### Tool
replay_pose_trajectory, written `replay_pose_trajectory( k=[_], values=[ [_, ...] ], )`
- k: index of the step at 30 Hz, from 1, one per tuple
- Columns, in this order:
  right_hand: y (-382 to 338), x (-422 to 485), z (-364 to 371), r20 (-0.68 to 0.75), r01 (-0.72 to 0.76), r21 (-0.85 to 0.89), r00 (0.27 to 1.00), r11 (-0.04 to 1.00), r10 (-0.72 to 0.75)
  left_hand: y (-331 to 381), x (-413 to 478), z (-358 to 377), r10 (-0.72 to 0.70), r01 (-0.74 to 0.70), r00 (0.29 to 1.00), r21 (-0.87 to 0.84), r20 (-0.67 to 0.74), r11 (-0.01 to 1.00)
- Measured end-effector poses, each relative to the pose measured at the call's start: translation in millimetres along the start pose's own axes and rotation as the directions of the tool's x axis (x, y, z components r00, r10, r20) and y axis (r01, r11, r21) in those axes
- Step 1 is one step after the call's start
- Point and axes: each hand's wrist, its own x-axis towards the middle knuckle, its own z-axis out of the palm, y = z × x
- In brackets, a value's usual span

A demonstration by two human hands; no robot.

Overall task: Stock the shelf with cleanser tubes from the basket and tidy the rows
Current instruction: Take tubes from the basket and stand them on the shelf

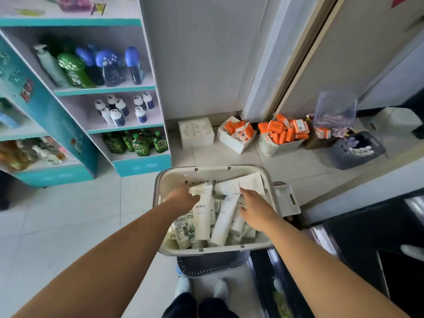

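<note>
A cream basket (pixel 160 180) stands on a dark crate in front of me, filled with several white cleanser tubes. Both my hands reach into it. My left hand (pixel 183 198) grips the flat end of a white tube marked FLORAL (pixel 202 219), which lies lengthwise in the pile. My right hand (pixel 254 205) rests on the pile, its fingers over the end of another white tube (pixel 238 185) that lies across the far side of the basket; I cannot see whether it grips it. The teal shelf unit (pixel 137 165) stands to the left.
The shelf holds blue and green bottles (pixel 103 65), small white bottles (pixel 121 109) and green pouches (pixel 137 142). On the floor by the wall sit a white box (pixel 195 130), bins of orange boxes (pixel 282 131) and a dark bin (pixel 353 154). A dark counter (pixel 367 237) runs along the right.
</note>
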Motion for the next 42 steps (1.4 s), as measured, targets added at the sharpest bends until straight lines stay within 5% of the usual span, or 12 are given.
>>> replay_pose_trajectory(
  k=[5,12,17,22,26,35,42],
  values=[
    [20,30,63,0.084,-0.117,0.155,0.991,0.981,0.105,-22,27,34,-0.099,0.106,0.993,-0.138,0.057,0.985],
    [-4,32,82,-0.055,-0.309,0.253,0.942,0.917,0.332,-39,46,65,-0.219,0.231,0.973,-0.249,0.072,0.941],
    [-22,39,86,-0.024,-0.407,0.199,0.908,0.892,0.419,-42,52,72,-0.200,0.212,0.977,-0.304,0.068,0.929],
    [-29,40,81,0.066,-0.442,0.381,0.889,0.812,0.453,-44,53,72,-0.162,0.200,0.979,-0.409,0.126,0.890],
    [-20,26,64,0.101,-0.353,0.719,0.905,0.598,0.412,-34,50,49,-0.051,0.137,0.980,-0.464,0.194,0.875],
    [5,-31,-35,-0.189,0.083,0.951,0.918,0.299,0.349,78,19,-9,0.350,-0.181,0.909,-0.542,0.225,0.821],
    [35,-123,-137,-0.523,0.343,0.831,0.751,0.438,0.403,216,-43,-24,0.628,-0.409,0.743,-0.587,0.231,0.699]
  ],
)
